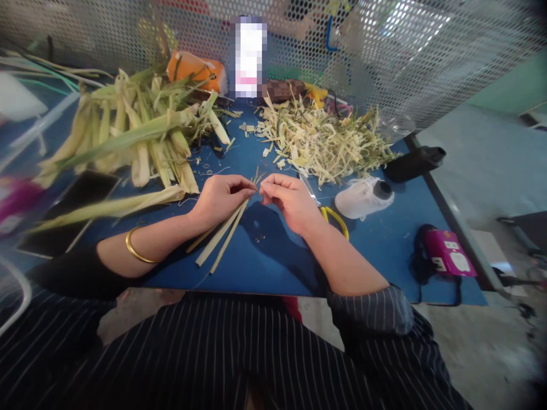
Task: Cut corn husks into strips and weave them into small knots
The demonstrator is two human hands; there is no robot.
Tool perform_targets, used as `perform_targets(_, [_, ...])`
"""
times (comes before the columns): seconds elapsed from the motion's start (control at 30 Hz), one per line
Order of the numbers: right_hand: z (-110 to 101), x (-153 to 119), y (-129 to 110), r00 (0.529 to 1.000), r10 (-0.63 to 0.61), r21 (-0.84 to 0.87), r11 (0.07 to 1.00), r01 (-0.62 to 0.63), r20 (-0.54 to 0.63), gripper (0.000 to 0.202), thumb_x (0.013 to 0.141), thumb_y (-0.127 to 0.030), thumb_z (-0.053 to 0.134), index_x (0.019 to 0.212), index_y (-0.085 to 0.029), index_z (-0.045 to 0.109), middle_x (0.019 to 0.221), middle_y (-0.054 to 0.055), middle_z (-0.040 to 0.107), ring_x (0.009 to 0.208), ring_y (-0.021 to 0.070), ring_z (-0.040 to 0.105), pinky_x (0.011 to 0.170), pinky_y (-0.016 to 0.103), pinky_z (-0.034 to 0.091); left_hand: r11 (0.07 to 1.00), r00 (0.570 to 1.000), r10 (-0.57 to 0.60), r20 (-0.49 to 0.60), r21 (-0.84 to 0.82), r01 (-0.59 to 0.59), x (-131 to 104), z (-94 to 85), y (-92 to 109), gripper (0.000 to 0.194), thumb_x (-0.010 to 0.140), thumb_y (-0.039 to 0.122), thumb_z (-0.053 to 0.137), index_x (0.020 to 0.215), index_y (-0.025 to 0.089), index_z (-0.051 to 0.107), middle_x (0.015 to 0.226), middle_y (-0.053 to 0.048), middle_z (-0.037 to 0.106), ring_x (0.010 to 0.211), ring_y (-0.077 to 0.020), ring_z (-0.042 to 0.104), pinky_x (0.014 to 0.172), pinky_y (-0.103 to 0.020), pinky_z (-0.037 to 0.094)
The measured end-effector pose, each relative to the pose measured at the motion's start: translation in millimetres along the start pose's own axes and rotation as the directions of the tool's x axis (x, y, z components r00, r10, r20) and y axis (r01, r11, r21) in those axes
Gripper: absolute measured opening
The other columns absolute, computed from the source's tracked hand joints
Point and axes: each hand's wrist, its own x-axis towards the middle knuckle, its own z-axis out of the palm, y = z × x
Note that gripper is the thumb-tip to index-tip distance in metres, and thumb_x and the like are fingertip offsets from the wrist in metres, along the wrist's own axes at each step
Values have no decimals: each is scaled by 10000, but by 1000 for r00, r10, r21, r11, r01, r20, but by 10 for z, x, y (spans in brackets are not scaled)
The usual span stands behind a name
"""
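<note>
My left hand (219, 199), with a gold bangle at the wrist, pinches a few pale plant strips (221, 239). Their long ends fan down toward the table's front edge, and thin tips stick out above the fingertips. Close beside it, my right hand (290, 199) has its thumb and fingers pressed together near those tips. What it pinches, if anything, is too small to make out. Just right of that hand lie scissors (335, 221) with yellow handles, partly hidden behind the hand and wrist.
On the blue table (273, 262), pale green stalks (141, 131) are heaped at left, shredded scraps (320, 136) at back right. A wrapped spool (363, 198), a black bottle (414, 162) and a purple box (450, 253) stand right. Perforated mesh (397, 62) closes the back.
</note>
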Motion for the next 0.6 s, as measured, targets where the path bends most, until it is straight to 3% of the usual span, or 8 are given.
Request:
perform_targets(0.07, [-25, 6, -6, 999, -24, -82, 996, 22, -29, 146, 813, -333, 597, 779, -191, 602, 625, -36, 552, 609, 102, 518, 632, 262, 424, 994, 998, -67, -5, -88, 66, 1, 8, -8, 200, 797, 333, 650, 854, 167, 747, 732, -37, 703, 644, -131, 602, 606, -233, 448])
perform_targets(0.13, [-52, 8, -18, 996, -63, -270, 962, 42, -70, 165, 802, -320, 623, 904, -194, 594, 632, -46, 551, 602, 106, 518, 621, 267, 417, 971, 990, -141, 6, -194, 140, 5, 20, -18, 203, 776, 347, 678, 843, 164, 735, 697, -33, 688, 613, -129, 604, 587, -232, 453])
perform_targets(0.2, [-77, 4, -25, 990, -110, -526, 849, 50, -84, 225, 776, -274, 664, 975, -194, 596, 621, -51, 535, 590, 112, 498, 609, 275, 387, 951, 983, -185, 10, -252, 182, 11, 31, -22, 194, 765, 344, 693, 835, 164, 719, 674, -23, 673, 584, -123, 601, 571, -230, 454])
perform_targets(0.3, [-104, -3, -14, 992, -128, -788, 611, 79, 0, 51, 773, -215, 677, 814, -195, 654, 646, -24, 514, 610, 115, 465, 620, 288, 344, 951, 979, -203, 1, -239, 197, 20, 38, -24, 177, 777, 331, 681, 825, 162, 698, 684, -20, 675, 570, -114, 592, 568, -228, 450])
perform_targets(0.4, [-114, -2, 8, 991, -115, -833, 539, 123, 72, 128, 806, -219, 653, 680, -195, 651, 693, -3, 501, 642, 122, 468, 637, 294, 342, 976, 987, -160, -14, -150, 156, 32, 36, -46, 178, 799, 331, 655, 818, 159, 695, 718, -29, 689, 614, -118, 593, 602, -231, 439])
perform_targets(0.6, [-112, 28, 24, 942, -317, -739, 608, 290, 109, 131, 843, -169, 565, 722, -193, 610, 896, 41, 616, 827, 156, 580, 760, 304, 429, 990, 1000, 9, 4, 142, -9, 33, 28, -100, 177, 828, 330, 606, 817, 181, 701, 740, -15, 690, 674, -137, 577, 652, -249, 395])
